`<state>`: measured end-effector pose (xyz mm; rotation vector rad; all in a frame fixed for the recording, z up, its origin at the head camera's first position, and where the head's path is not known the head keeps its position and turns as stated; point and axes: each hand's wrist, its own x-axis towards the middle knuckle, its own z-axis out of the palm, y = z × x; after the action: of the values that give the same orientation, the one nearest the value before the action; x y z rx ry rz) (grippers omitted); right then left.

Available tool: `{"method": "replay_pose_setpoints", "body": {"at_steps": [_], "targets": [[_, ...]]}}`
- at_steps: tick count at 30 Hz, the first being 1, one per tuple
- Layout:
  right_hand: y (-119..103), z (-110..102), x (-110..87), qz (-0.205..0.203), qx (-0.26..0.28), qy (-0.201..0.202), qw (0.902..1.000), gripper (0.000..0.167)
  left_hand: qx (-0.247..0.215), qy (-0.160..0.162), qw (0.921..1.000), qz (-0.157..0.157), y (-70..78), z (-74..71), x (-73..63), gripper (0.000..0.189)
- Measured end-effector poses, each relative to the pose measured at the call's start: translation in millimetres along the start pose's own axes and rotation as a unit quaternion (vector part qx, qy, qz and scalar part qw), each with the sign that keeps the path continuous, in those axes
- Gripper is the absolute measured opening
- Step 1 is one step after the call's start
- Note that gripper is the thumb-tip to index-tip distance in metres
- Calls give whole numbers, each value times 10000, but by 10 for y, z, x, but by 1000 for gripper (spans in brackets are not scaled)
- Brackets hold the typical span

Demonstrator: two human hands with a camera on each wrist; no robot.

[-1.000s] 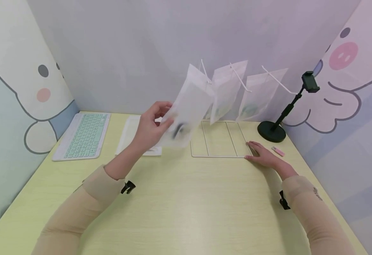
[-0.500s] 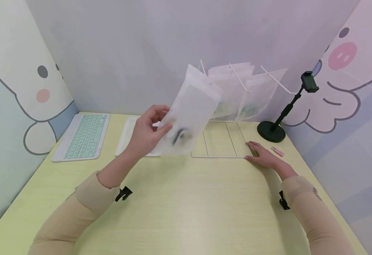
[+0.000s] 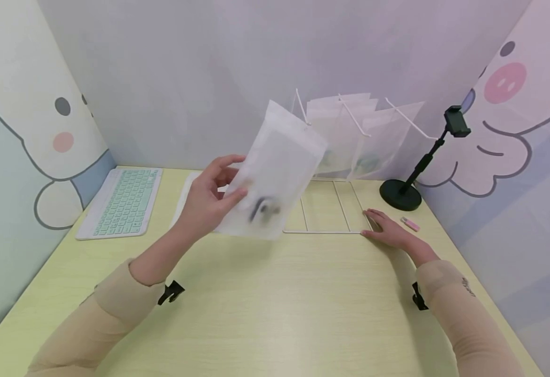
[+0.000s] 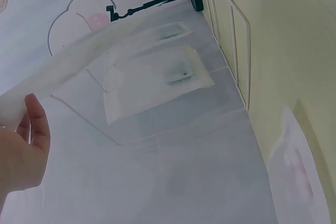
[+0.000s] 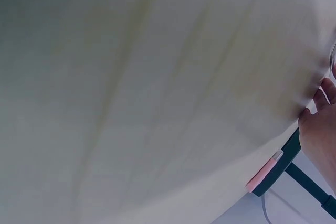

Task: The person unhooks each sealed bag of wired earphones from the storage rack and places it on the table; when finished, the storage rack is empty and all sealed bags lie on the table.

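My left hand (image 3: 204, 196) pinches a frosted white zip bag (image 3: 279, 157) by its left edge, thumb in front. Small dark and grey items (image 3: 265, 209) show blurred through its lower part. The bag is tilted above the table, its top edge overlapping the left hook's tip in the head view. Behind it stands a white wire rack (image 3: 326, 232), with similar bags (image 4: 157, 80) hanging from its middle and right hooks. My right hand (image 3: 390, 230) rests at the front right corner of the rack's base, fingers spread on the wire.
A white keyboard (image 3: 128, 201) with mint keys lies at the left. Beside it is a flat white bag (image 4: 296, 182), partly hidden by the left hand. A black phone stand (image 3: 402, 193) and a pink USB stick (image 3: 410, 224) are at the right. Walls enclose the back and sides.
My left hand has drawn the bag left and toward me, away from the rack. The bag on the middle hook has swung to the right. The right hand stays in place.
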<state>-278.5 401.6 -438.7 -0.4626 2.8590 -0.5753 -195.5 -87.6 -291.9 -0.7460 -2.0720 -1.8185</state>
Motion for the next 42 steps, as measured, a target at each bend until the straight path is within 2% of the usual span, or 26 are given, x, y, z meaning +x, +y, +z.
{"method": "replay_pose_setpoints", "body": {"at_steps": [5, 11, 16, 21, 26, 29, 37, 42], "targets": [[-4, 1, -5, -1, 54, 1, 10000, 78, 86, -189, 9996, -187, 17, -90, -92, 62], [-3, 9, -7, 25, 13, -37, 10000, 78, 508, -317, 9978, -300, -26, -210, -241, 59], [-2, 5, -15, -8, 57, -17, 10000, 78, 812, -484, 9954, -181, -64, -288, -389, 53], [-3, -2, -21, -15, 85, -19, 10000, 78, 1021, -714, 9922, -39, -136, -377, -547, 56], [-3, 2, -8, -26, 46, -39, 10000, 78, 984, -1062, 9890, -288, -218, -487, -729, 59], [-6, 3, -4, 1, 36, -59, 10000, 78, 951, -1160, 9875, -490, -258, -559, -831, 60], [-2, 7, 2, 47, 19, -66, 10000, 79, 1653, -1115, 9779, -632, -306, -769, -1049, 64], [-19, 2, -9, 37, 36, -28, 10000, 79, 1862, -1190, 9721, -785, -364, -902, -1118, 65]]}}
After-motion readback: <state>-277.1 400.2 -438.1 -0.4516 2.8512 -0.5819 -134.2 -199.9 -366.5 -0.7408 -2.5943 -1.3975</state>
